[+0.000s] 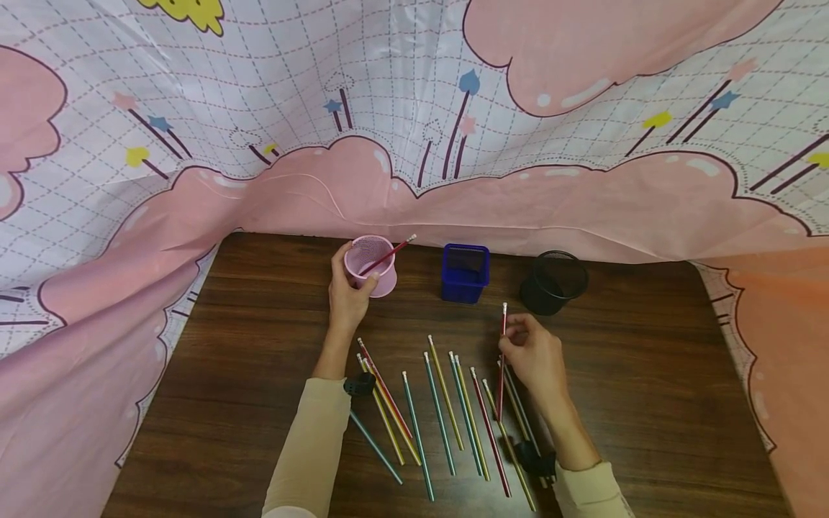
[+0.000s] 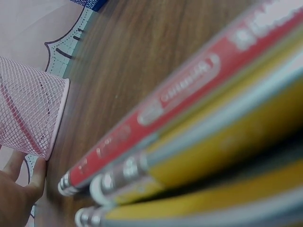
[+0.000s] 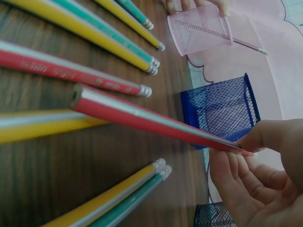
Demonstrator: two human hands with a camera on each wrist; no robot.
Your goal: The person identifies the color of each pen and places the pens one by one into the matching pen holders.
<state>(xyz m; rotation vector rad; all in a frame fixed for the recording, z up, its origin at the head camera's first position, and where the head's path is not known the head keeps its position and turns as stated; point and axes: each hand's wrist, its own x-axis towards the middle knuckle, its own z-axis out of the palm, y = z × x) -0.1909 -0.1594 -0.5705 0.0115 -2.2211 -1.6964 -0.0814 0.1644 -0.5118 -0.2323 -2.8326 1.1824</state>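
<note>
My left hand [image 1: 347, 302] grips the pink mesh pencil cup [image 1: 386, 282] at the back left, thumb at its front and fingers round its left side. Inside the cup leans a red pencil [image 1: 396, 249], its eraser end sticking out past the rim. My right hand [image 1: 536, 357] pinches another red pencil [image 3: 142, 118] between thumb and fingers. The right wrist view shows this pencil held above the table, its unsharpened end toward the camera. Below my hands lie several loose pencils, among them a red pencil [image 1: 490, 432], a teal pencil [image 1: 418, 439] and a yellow pencil [image 1: 447, 392].
A blue square mesh holder [image 1: 463, 293] stands at the back middle, with a black round mesh holder [image 1: 544, 296] to its right. Behind the dark wooden table [image 1: 654, 388] hangs a patterned pink and white cloth [image 1: 414, 201]. More pencils lie under my right wrist.
</note>
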